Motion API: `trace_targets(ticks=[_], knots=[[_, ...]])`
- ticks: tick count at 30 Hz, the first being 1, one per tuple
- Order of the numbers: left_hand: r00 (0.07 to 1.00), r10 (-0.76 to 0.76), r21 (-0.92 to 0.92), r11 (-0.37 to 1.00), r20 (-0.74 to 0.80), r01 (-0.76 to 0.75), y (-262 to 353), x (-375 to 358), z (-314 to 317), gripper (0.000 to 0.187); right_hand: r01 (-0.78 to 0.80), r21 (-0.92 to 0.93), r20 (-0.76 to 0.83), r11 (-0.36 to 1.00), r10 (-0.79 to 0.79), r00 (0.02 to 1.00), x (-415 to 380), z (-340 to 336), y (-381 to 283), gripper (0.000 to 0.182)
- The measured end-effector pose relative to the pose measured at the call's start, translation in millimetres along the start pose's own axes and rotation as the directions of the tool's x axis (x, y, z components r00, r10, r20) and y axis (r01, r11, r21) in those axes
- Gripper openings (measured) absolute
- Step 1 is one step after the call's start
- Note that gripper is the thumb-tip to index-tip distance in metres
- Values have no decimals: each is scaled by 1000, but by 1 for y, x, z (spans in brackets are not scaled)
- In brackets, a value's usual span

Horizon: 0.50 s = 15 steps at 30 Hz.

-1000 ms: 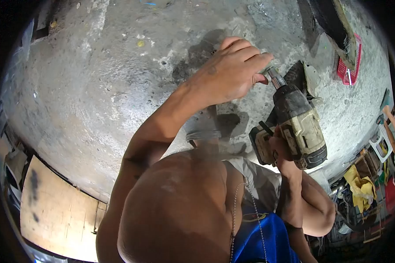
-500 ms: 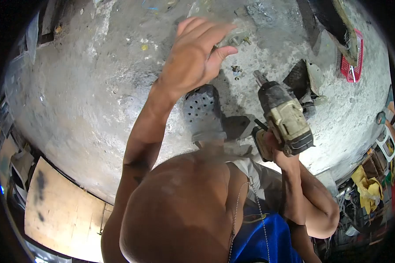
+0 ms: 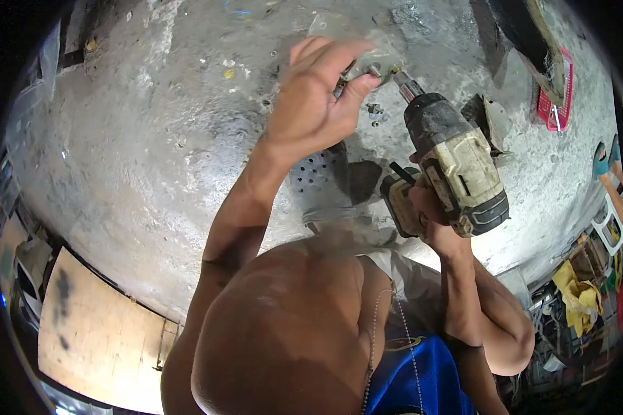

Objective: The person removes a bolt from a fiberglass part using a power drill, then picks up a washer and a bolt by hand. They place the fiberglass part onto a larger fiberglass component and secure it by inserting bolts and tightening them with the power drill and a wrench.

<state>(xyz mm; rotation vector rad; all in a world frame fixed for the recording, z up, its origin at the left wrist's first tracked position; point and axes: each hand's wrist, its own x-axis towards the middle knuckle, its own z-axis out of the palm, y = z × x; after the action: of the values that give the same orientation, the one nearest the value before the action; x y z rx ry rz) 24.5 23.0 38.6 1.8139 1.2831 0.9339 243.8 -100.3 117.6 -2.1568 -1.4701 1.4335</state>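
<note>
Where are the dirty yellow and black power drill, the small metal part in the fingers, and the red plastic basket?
Dirty yellow and black power drill (image 3: pixel 457 166), head view, on its yellow body.
Small metal part (image 3: pixel 375 66), head view, on its round end by the thumb.
Red plastic basket (image 3: pixel 555 104), head view, on its mesh side.

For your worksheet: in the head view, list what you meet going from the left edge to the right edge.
Wooden board → left hand → small metal part pinched in its fingers → cordless drill in the right hand → red basket → white plastic stool.
</note>
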Motion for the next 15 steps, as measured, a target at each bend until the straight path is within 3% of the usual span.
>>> trace_targets(ticks=[2, 4, 5, 7, 10, 15], knots=[[1000, -3, -17, 1000, 13, 3, 0, -1, 1, 30, -36, 60, -14, 998, 37, 999, 2, 2, -1, 29], [1000, -14, -26, 1000, 28, 15, 0, -3, 2, 31, 242, -84, -42, 967, -247, 968, 9, 2, -6, 28], [999, -22, -34, 999, 43, 24, -1, -3, 2, 31, 242, -82, -38, 967, -246, 969, 9, 0, -9, 28], [998, -23, -28, 999, 63, 25, -4, -4, 0, 32, 3, 60, 0, 998, -3, 1000, 7, -2, -14, 21], [996, 5, -4, 1000, 88, -5, -8, -2, -1, 32, 39, -19, 11, 999, -38, 999, 6, -3, -13, 16], [995, 69, -17, 998, 67, -68, -5, 1, 3, 32, 76, 15, -46, 997, -75, 996, 3, 3, -8, 15]])
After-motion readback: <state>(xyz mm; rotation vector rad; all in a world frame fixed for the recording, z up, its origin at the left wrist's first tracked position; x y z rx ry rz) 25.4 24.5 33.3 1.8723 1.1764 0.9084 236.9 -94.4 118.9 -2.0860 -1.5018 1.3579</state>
